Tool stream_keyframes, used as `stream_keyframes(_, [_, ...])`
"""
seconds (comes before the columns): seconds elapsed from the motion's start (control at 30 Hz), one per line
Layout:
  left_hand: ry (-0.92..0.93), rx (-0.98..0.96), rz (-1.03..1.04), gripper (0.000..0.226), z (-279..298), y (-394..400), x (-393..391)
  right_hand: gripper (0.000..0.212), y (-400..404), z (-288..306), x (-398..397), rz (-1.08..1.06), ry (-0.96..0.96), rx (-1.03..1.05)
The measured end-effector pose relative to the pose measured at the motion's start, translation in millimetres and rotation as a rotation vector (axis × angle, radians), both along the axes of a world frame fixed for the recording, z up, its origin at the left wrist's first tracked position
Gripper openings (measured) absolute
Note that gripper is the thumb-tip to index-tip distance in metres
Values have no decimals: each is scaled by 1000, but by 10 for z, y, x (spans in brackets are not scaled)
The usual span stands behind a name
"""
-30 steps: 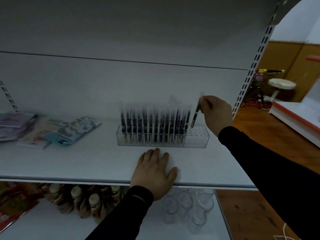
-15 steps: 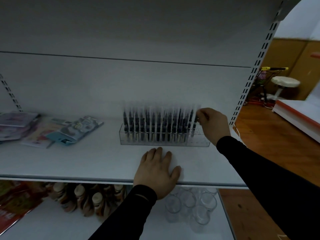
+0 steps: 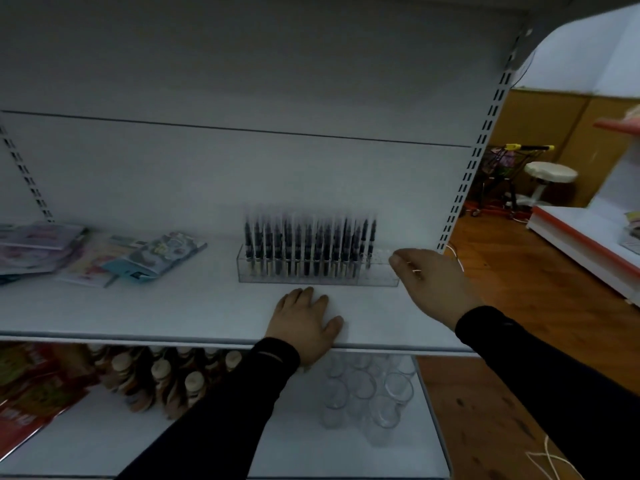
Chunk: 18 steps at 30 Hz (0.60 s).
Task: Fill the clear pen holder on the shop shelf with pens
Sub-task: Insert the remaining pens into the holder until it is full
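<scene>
Left hand (image 3: pixel 306 323) flat on shelf (image 3: pixel 138 306), fingers together; right hand (image 3: pixel 431 282), loosely curled (empty), risks nudging pen holder (image 3: pixel 317 273) and toppling pens (image 3: pixel 308 245)

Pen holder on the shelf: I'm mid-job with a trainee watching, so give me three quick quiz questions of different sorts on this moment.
1. True or false: the right hand is carrying a pen.
2. Multiple choice: the left hand is A) lifting the clear pen holder, B) resting flat on the shelf in front of it, C) gripping a glass.
3. Fill the gap: the holder's unfilled slots are at its ____ end.

Key
1. False; no pen shows in its fingers, and it sits beside the holder's right end.
2. B.
3. Right; the pens fill the rest.
</scene>
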<state>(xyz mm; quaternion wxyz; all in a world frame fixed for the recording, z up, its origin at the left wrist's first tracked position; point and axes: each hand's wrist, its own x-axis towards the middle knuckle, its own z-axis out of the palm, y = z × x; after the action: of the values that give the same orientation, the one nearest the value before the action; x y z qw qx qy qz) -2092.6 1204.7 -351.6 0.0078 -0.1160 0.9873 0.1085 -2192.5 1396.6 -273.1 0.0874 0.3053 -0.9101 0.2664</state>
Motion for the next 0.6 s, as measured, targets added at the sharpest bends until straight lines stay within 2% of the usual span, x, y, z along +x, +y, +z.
stream_keyframes(0.2, [66,67,-11,65,259,37,231,47,257,2,434,74,75,182])
stream_keyframes(0.37, [145,102,-18,60,452,201,783,49,394,-89,850,97,42,216])
stream_keyframes(0.5, [124,138,-31,55,388,343,1272,50,497,-325,1216,102,-43,261])
stream_keyframes(0.6, [19,178,-13,60,188,410,1541,49,541,-588,1460,110,-104,298])
